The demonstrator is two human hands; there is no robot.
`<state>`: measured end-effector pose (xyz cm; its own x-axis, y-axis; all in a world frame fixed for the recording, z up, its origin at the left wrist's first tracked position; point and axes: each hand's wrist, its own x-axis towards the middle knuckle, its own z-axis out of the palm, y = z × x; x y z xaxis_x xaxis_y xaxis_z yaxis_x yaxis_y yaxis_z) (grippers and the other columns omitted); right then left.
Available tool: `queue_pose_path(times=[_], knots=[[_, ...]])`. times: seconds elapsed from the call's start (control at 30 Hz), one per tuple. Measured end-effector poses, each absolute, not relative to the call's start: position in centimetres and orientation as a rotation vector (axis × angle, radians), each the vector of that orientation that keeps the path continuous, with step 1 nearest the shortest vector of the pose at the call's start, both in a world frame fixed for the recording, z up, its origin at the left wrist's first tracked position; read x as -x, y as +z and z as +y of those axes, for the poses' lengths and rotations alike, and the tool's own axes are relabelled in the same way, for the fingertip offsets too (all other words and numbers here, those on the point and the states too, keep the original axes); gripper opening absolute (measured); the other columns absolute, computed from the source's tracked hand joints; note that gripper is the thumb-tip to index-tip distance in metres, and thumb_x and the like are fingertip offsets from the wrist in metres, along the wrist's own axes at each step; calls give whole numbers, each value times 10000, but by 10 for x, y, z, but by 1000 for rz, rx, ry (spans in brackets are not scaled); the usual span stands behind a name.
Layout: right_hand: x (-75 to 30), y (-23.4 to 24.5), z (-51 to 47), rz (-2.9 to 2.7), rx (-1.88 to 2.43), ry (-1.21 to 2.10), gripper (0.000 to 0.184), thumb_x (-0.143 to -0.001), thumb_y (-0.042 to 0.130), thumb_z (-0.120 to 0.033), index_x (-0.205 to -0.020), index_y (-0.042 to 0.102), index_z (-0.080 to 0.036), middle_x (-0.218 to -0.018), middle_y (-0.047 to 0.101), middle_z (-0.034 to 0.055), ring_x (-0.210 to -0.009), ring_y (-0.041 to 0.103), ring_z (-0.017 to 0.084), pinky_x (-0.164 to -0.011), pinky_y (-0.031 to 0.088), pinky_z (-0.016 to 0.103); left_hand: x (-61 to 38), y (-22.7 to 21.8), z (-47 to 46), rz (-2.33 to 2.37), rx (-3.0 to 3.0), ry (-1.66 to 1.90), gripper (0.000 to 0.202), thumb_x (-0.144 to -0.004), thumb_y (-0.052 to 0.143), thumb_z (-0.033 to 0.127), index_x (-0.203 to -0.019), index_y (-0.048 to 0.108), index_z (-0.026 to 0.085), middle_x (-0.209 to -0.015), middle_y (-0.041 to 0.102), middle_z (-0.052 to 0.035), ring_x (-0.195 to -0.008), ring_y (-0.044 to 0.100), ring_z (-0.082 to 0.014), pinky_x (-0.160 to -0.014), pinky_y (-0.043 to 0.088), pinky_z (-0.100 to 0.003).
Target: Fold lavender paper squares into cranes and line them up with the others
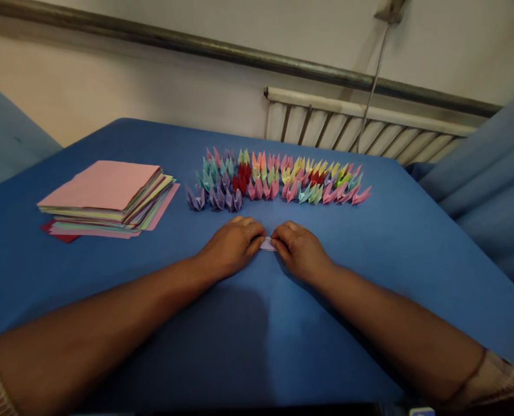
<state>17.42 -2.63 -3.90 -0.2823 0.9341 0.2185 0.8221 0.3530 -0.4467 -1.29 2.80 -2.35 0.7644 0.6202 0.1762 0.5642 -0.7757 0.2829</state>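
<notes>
Between my two hands lies a small folded piece of pale lilac paper, mostly covered by my fingers. My left hand pinches its left end, thumb and fingers pressed together. At the other end, my right hand grips the paper in the same way. Both hands rest low over the blue cloth, close to each other. Just beyond them stand several rows of folded paper cranes in purple, teal, red, pink, yellow and green.
A stack of coloured square paper sheets, pink on top, sits on the left of the blue-covered table. Behind the table are a radiator and a wall pipe. A blue curtain hangs at the right edge.
</notes>
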Motion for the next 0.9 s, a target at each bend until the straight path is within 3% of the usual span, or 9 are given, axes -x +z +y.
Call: queue_pose_path(times=[0.23,0.5,0.63,0.9], knots=[[-174,-38,-25,-2125,1585,323,97,-928,531,-217,-948,624,-195,-925,625,54,-895,567,194,-807,437,323,13,-24,28,973,-2642,461,152,-884,508,173,-979,625,179,-933,648,-44,-879,569,-204,-818,442,-347],[-176,-38,-27,-2144,1515,329,116,-920,555,-268,-983,615,-191,-930,619,60,-907,555,204,-814,431,336,16,-25,28,901,-2659,465,150,-906,518,251,-983,626,181,-942,639,-51,-900,560,-208,-826,441,-354],[-177,-35,-30,-2200,1488,322,80,-916,547,-242,-938,609,-197,-926,620,61,-892,547,205,-805,427,343,18,-25,28,834,-2694,417,143,-912,516,272,-936,633,193,-902,619,-41,-875,550,-200,-819,431,-348],[-176,-36,-24,-2172,1548,357,179,-954,498,-277,-850,613,-187,-871,617,62,-855,552,196,-788,428,331,14,-21,31,877,-2626,369,225,-941,464,290,-865,639,170,-846,625,-42,-831,562,-185,-813,429,-338]])
